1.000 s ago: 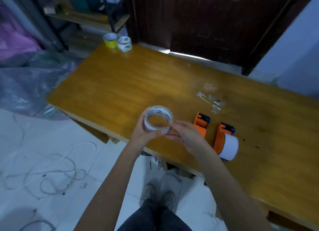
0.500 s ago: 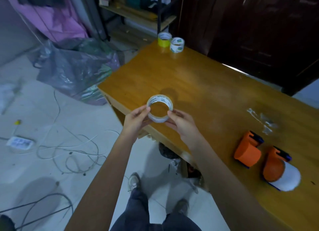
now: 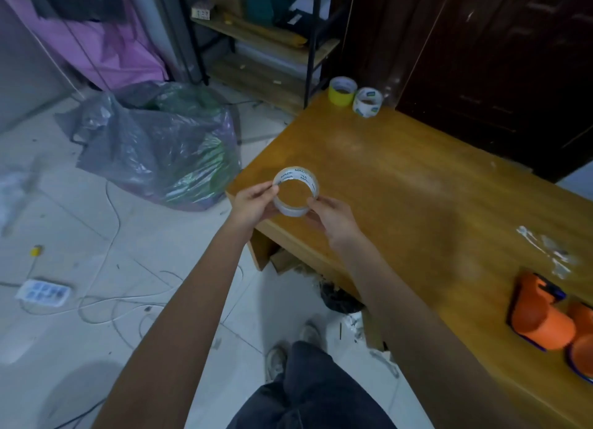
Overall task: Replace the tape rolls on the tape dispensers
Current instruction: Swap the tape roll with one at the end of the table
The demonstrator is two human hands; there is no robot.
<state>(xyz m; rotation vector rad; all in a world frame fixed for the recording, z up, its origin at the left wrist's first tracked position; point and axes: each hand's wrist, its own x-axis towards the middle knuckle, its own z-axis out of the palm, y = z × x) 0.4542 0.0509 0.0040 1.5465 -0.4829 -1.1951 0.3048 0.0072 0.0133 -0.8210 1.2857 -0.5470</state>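
I hold a nearly used-up clear tape roll [image 3: 288,209] with a printed white core over the near left corner of the wooden table [image 3: 417,188]. My left hand [image 3: 253,205] pinches its left side and my right hand [image 3: 333,218] grips its right side. Two orange tape dispensers lie at the right edge of view: one [image 3: 539,316] in full sight, the other [image 3: 582,348] cut off by the frame. A yellow tape roll [image 3: 341,92] and a white tape roll [image 3: 367,103] stand at the table's far corner.
A grey plastic bag [image 3: 160,143] lies on the floor left of the table. Loose cables [image 3: 112,300] and a power strip [image 3: 43,292] are spread over the tiles. A metal shelf [image 3: 266,37] stands behind the table corner. Torn tape scraps [image 3: 545,249] lie near the dispensers.
The view has swung left, so the dispensers slid toward the right edge. Both hands still hold the roll, now over the table's left corner instead of beside the dispensers.
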